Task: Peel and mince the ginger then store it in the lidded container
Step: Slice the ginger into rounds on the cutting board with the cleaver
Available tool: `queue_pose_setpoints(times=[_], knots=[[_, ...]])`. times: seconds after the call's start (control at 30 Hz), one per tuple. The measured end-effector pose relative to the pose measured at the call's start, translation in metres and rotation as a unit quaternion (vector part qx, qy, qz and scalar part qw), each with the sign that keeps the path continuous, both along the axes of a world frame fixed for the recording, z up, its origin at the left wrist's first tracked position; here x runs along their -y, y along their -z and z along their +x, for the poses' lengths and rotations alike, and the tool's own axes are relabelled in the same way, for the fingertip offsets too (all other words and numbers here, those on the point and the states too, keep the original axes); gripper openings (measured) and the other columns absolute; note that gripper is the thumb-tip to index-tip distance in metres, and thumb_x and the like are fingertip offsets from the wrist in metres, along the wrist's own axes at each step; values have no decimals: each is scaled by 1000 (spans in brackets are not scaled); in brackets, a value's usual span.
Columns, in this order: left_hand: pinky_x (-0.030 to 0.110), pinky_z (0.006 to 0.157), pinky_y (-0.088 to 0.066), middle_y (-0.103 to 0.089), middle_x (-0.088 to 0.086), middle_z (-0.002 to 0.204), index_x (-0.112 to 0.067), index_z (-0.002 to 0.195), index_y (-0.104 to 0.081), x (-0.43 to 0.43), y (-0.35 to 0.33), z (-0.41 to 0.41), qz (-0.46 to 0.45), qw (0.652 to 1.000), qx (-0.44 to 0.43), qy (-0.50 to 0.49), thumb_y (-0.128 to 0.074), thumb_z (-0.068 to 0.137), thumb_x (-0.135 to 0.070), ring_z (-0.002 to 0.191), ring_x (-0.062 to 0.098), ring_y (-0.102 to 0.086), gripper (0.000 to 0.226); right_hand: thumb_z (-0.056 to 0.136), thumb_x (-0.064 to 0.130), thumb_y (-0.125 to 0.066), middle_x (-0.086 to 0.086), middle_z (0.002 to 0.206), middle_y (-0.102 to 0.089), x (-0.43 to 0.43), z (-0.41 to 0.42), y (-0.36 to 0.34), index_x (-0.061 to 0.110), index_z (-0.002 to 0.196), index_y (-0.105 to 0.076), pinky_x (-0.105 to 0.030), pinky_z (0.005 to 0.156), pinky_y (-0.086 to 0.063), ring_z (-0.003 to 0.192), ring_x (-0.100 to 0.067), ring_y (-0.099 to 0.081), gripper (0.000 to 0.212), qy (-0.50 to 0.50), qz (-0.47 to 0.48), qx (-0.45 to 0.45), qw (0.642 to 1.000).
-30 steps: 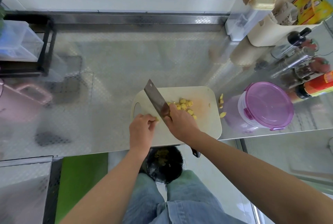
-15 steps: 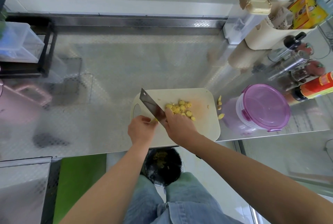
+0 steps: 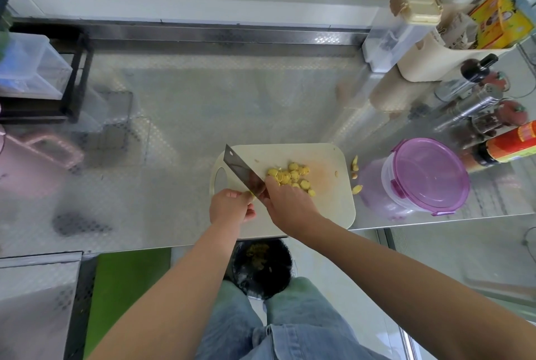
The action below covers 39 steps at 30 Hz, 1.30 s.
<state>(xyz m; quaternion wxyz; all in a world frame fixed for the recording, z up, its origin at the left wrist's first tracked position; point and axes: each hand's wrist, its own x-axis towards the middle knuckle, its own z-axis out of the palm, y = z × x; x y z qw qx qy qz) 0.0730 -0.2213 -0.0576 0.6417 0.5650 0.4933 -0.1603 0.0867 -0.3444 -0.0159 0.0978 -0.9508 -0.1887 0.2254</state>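
From my remote seat I see both hands at work over the cutting board, which lies at the near edge of the steel surface, right of its middle. My right hand is clenched round the cleaver where blade meets handle; the handle itself is hidden under the hand. The blade slants away toward the board's far-left corner, edge down on the board. My left hand sits just beside the blade on its left, fingers curled and pinching a small yellow bit of ginger at the fingertips — only a sliver of it shows. On the right of the blade a heap of ginger slices lies on the board near its middle, some touching my right hand. A few stray ginger pieces lie on the surface between the board's right side and the lidded container, whose purple lid is on; it stands toward the near-right corner. Bottles and a metal grinder line the right edge behind it. Below the near edge, on the floor between my knees, stands a dark bin with yellowish scraps inside.
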Motion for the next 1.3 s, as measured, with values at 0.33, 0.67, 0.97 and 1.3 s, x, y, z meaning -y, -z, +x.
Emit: queue_pose_setpoints(times=[0.33,0.67,0.97,1.3], knots=[[44,78,-59,-63,17,77,-5,74,-57,3,1,-2,34,999,14,-5,-67,83,-3,67,28,-62,14,99,14,-39,2,65,-41,0,-1,-2,16,101,-34,-31,44,-24,54,-22,-41,6,-5,-7,3,1000],[45,79,-59,-67,7,67,-13,72,-61,6,4,-4,91,995,25,22,-75,80,-14,61,24,-69,15,94,4,-41,2,64,-36,-10,2,-6,15,105,-35,-29,43,-20,50,-14,-33,16,0,-24,-17,1000],[48,79,-59,-68,5,61,-12,73,-66,4,7,-5,102,993,27,47,-78,75,-15,56,23,-69,13,91,2,-41,3,66,-36,-20,7,-2,14,101,-35,-31,47,-26,62,-25,-45,16,17,-2,-32,999],[39,73,-60,-70,8,70,-12,73,-67,3,8,-6,121,990,29,59,-81,74,-18,60,24,-70,16,93,1,-39,2,66,-38,-13,4,-4,15,96,-31,-29,45,-22,54,-16,-38,16,11,-5,-39,999]])
